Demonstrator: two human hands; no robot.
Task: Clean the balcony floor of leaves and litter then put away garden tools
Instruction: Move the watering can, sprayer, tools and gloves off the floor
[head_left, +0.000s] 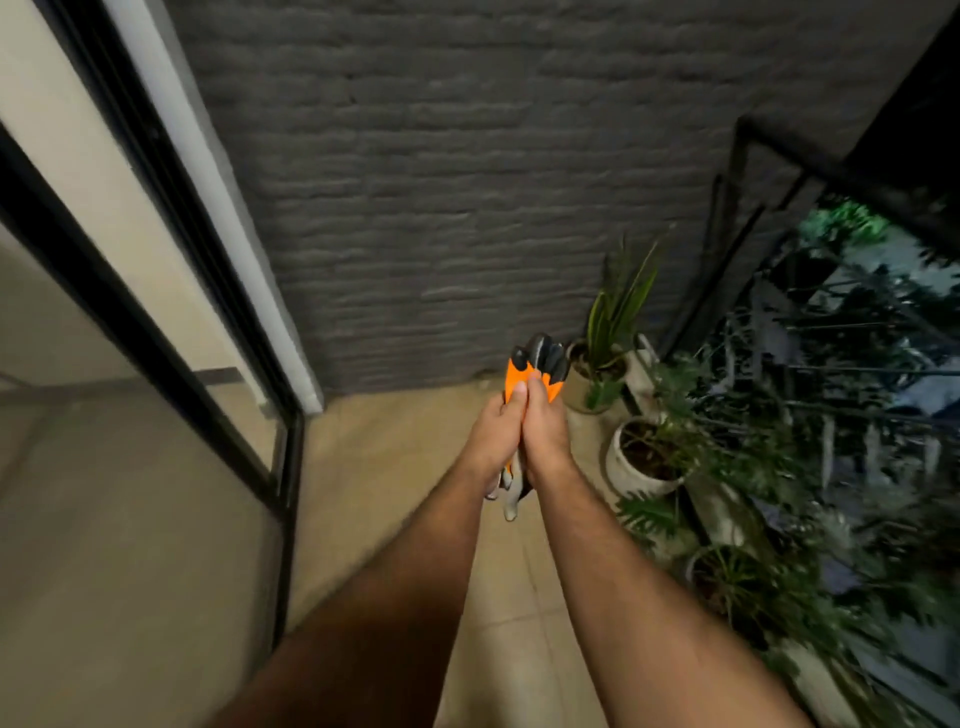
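Both my hands are pressed together in front of me around a pair of orange and black garden gloves (537, 364). My left hand (493, 431) grips them from the left and my right hand (545, 431) from the right. The gloves' black fingertips stick up above my thumbs. Their pale cuffs hang down below my wrists. The beige tiled balcony floor (395, 467) lies beneath; no leaves or litter show on the part I can see.
A dark grey brick wall (441, 208) closes the far end. A black-framed glass sliding door (156, 338) runs along the left. White pots with plants (644, 457) line the right side under a black railing (769, 218).
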